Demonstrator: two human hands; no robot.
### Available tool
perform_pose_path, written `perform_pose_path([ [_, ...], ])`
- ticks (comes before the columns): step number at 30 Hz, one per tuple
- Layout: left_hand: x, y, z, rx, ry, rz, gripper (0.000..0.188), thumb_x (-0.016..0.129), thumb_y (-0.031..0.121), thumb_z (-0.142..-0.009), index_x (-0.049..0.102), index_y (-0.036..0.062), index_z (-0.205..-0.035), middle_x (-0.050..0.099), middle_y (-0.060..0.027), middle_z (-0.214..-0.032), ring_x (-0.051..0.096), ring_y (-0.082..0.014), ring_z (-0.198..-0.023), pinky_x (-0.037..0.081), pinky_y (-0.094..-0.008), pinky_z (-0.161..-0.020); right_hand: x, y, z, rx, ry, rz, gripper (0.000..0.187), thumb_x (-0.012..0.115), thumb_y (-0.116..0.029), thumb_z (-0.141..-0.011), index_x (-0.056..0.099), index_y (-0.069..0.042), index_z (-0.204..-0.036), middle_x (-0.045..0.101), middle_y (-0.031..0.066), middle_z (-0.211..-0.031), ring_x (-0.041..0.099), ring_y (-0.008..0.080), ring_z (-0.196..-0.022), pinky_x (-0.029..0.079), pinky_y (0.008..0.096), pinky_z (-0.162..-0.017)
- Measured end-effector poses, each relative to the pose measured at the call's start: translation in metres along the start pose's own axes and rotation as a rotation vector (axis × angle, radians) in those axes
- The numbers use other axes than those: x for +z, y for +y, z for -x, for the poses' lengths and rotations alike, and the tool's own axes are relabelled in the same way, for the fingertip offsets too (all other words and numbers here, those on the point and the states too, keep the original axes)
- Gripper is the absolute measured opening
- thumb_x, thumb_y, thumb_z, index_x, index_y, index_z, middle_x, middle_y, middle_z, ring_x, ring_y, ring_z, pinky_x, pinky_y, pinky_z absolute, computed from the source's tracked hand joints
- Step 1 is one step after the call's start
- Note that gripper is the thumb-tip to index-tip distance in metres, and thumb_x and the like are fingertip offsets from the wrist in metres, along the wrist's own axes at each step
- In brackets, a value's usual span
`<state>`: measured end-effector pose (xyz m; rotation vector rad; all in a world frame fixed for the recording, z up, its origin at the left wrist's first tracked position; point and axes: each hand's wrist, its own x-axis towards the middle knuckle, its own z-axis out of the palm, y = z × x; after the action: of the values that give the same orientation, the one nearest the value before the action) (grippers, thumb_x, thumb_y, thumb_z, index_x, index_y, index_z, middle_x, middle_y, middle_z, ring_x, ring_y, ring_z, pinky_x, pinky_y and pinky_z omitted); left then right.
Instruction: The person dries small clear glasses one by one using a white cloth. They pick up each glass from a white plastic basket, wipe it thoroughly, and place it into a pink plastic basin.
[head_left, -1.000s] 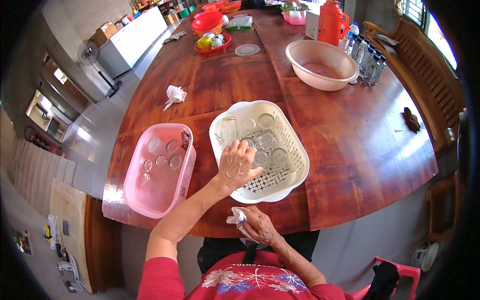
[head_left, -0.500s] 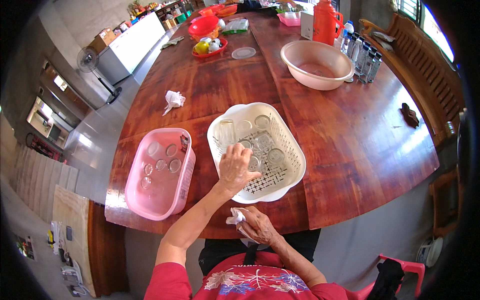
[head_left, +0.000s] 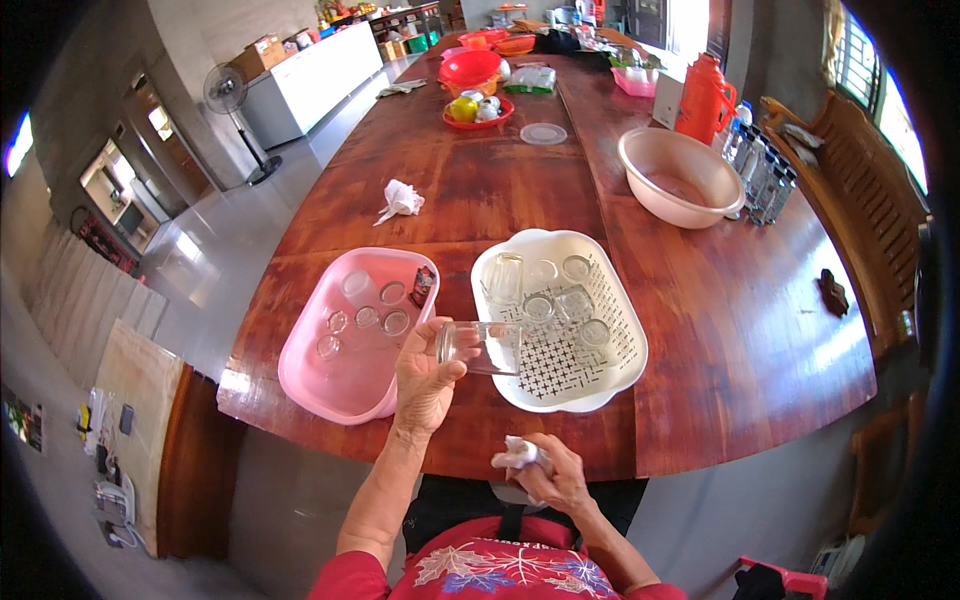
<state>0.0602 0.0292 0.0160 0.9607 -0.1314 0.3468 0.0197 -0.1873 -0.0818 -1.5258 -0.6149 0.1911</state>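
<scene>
My left hand (head_left: 425, 385) grips a clear glass jar (head_left: 485, 347) by one end, lying sideways in the air between two baskets. Near the table's front edge, my right hand (head_left: 555, 475) is closed round a crumpled white tissue (head_left: 521, 455). On the right, the white perforated basket (head_left: 625, 385) holds several more clear glasses, such as the tall one (head_left: 503, 278) in its far left corner. To the left stands a pink basin (head_left: 305, 375) with several clear round glass pieces (head_left: 395, 322) on its bottom and a dark patterned packet or label at its far right corner.
A crumpled tissue (head_left: 401, 199) lies beyond the pink basin. Farther right stand a large pale pink bowl (head_left: 690, 210), a red thermos (head_left: 705, 98) and several clear bottles (head_left: 765, 180). A flat translucent lid (head_left: 543, 133) and a red plate of round items (head_left: 478, 122) are farther back.
My left hand has lifted a glass jar out of the white basket and brought it nearer and left. The right hand still holds its tissue. The whole view has shifted.
</scene>
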Motion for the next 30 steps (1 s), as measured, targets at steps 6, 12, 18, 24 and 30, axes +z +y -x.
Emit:
perform_pose_path([
  [6, 0.005, -0.018, 0.022, -0.057, 0.026, 0.268, 0.062, 0.074, 0.021, -0.076, 0.045, 0.0113, -0.13, 0.059, -0.009, -0.112, 0.057, -0.0281, -0.105, 0.05, -0.0495, -0.089, -0.039, -0.092, -0.026, -0.332, 0.316, 0.246, 0.034, 0.051, 0.005, -0.077, 0.055, 0.003, -0.111, 0.062, 0.0161, -0.093, 0.061, 0.0238, -0.083, 0.05, 0.0325, -0.073],
  [12, 0.037, -0.044, 0.044, -0.115, 0.027, 0.161, 0.066, 0.061, 0.032, -0.088, 0.026, 0.0089, -0.138, 0.049, -0.0094, -0.122, 0.051, -0.0213, -0.111, 0.043, -0.0366, -0.096, -0.012, -0.108, -0.059, -0.6, 0.156, 0.686, 0.047, 0.064, -0.005, -0.065, 0.059, -0.004, -0.111, 0.057, 0.0134, -0.11, 0.054, 0.0291, -0.097, 0.042, 0.041, -0.085],
  [18, 0.038, -0.052, 0.062, -0.206, 0.063, 0.225, 0.053, 0.054, 0.036, -0.092, 0.034, 0.009, -0.133, 0.048, -0.0057, -0.122, 0.05, -0.0151, -0.112, 0.043, -0.0336, -0.096, 0.011, -0.1, -0.077, -0.51, 0.087, 0.677, 0.047, 0.059, -0.004, -0.069, 0.055, -0.006, -0.116, 0.051, 0.0106, -0.122, 0.045, 0.0289, -0.11, 0.034, 0.0398, -0.095],
  [24, 0.041, -0.059, 0.064, -0.322, 0.183, 0.083, 0.057, 0.041, 0.052, -0.093, 0.037, 0.0096, -0.131, 0.052, -0.0055, -0.119, 0.056, -0.0158, -0.101, 0.051, -0.0312, -0.083, -0.006, -0.098, -0.104, 0.126, 0.112, -0.013, 0.028, 0.045, -0.014, -0.092, 0.052, 0.0, -0.115, 0.052, 0.0151, -0.115, 0.05, 0.0293, -0.105, 0.039, 0.0384, -0.092],
  [30, 0.055, -0.047, 0.056, -0.202, 0.243, 0.071, 0.053, 0.037, 0.047, -0.096, 0.041, 0.0039, -0.126, 0.053, -0.0066, -0.113, 0.055, -0.0137, -0.099, 0.049, -0.0285, -0.082, 0.002, -0.08, -0.081, -0.288, 0.162, 0.173, 0.037, 0.048, -0.012, -0.089, 0.049, 0.0, -0.124, 0.048, 0.0188, -0.126, 0.046, 0.0335, -0.118, 0.037, 0.0385, -0.096],
])
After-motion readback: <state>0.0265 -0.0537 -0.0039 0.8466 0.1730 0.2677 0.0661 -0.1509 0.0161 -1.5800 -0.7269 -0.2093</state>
